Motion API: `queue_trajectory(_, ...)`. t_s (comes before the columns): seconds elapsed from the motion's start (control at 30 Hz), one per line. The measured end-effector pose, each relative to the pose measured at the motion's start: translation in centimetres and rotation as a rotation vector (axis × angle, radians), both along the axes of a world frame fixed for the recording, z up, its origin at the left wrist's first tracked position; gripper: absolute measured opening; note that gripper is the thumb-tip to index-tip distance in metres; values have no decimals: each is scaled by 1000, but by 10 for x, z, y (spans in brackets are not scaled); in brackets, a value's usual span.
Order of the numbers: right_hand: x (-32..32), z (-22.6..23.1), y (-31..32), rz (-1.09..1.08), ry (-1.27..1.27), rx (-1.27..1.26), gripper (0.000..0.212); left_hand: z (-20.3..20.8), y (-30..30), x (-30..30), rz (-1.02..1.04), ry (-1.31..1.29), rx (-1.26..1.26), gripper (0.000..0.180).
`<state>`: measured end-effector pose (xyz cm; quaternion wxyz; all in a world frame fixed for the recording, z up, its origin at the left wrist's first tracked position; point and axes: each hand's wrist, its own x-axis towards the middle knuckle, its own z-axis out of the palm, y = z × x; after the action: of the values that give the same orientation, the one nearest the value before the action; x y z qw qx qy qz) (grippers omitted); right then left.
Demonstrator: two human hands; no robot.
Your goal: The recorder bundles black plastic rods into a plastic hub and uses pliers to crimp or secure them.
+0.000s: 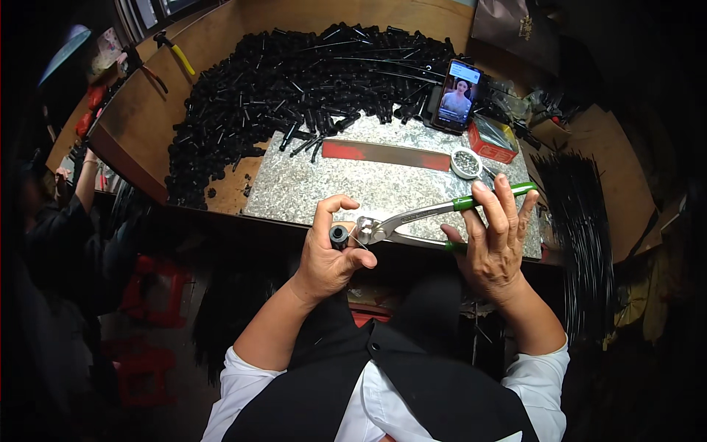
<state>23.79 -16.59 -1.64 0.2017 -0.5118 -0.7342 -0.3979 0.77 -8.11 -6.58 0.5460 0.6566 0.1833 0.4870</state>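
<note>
My left hand [325,254] is curled around a short black tubular part [339,235], its round hollow end turned up toward me. A thin wire or pin seems to stick out beside it. In my right hand [495,247] is a pair of end-cutting pincers [412,216] with green handles, the fingers spread along the upper handle. The pincers' metal jaws sit right by the black part, near the left fingertips; whether they grip the wire I cannot tell. Both hands are over the front edge of a speckled stone slab [294,193].
A large heap of black tubular parts [294,88] covers the back of the bench. On the slab lie a flat red-brown bar [387,155] and a white cup of small metal pieces [465,163]. A phone [456,96] stands behind a red box [493,140]. Long black rods [582,228] hang at right. Another person [74,214] works at left.
</note>
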Motion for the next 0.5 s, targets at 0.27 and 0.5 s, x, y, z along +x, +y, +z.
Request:
queue_trajectory(0.27,1,-1,2,-25,17,19,36,-4,2,-3,-37,50,-44,75)
queue_trajectory(0.5,-4,7,2,53,59,-116,25,1,-4,8,100,56,6,64)
